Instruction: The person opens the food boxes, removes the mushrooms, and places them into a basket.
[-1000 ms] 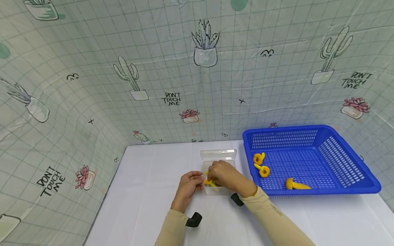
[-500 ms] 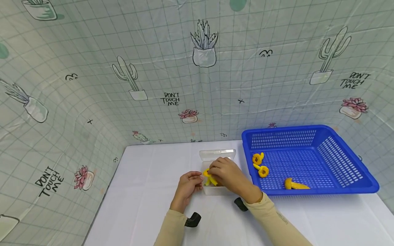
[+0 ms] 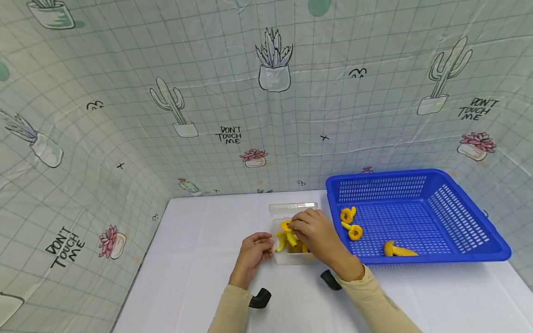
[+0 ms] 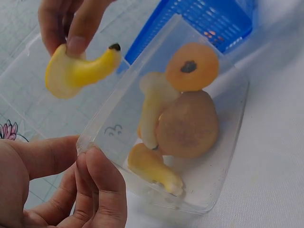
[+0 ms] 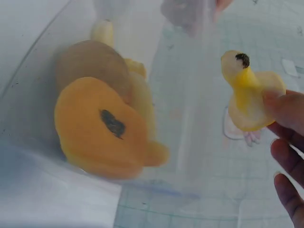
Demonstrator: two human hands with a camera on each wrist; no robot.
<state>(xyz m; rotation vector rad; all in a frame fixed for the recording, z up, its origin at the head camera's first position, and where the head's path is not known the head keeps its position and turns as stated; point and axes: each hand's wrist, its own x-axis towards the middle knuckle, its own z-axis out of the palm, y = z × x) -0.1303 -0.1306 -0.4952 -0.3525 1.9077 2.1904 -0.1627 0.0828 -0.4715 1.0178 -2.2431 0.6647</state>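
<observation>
My right hand point(image 3: 316, 233) pinches a yellow mushroom point(image 4: 78, 76) between thumb and fingers, up over the clear plastic box point(image 3: 287, 260). A dark tip shows at the end of its stem in both wrist views. At the box's left rim, my left hand point(image 3: 255, 252) pinches the plastic edge between thumb and forefinger. Inside lie several more mushrooms: a large brownish one point(image 4: 190, 123), an orange one point(image 4: 192, 66) with a dark spot, and smaller yellow ones point(image 4: 154, 166). The hinged lid point(image 3: 293, 209) stands tipped back behind the box.
A blue mesh basket point(image 3: 416, 259) is just right of the box. Two yellow mushrooms point(image 3: 355, 232) lie along its left side, and a larger one point(image 3: 399, 250) lies near its front wall. A patterned cloth point(image 3: 208, 101) hangs behind the white table point(image 3: 200, 259).
My right hand has risen out of the box and shifted right, bringing up the yellow mushroom. More of the mushrooms inside now show. My left hand stays at the rim.
</observation>
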